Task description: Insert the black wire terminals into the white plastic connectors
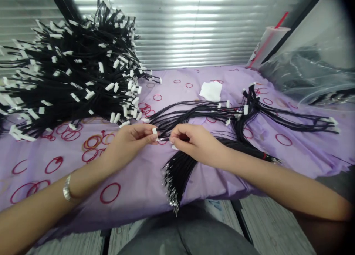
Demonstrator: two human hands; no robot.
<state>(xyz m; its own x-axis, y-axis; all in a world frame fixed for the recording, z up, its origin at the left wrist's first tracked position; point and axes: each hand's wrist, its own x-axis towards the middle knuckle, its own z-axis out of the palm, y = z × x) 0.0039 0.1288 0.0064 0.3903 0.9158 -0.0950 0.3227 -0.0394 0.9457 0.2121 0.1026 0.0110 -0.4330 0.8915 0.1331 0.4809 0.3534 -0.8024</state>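
Observation:
My left hand (132,138) pinches a small white connector (154,131) between thumb and fingers. My right hand (194,142) is closed on the end of a thin black wire (163,139), its metal tip pointing at the connector. The two hands nearly touch above the purple cloth (124,188). A bundle of black wires with bare metal terminals (173,184) lies under my right hand and hangs over the table's near edge. A loose spread of black wires with white connectors (249,110) lies just beyond.
A big heap of finished black wires with white connectors (69,73) fills the far left. A white paper scrap (211,90) lies at the back centre. A lidded cup with a red straw (267,44) and clear plastic bags (313,73) stand at the right.

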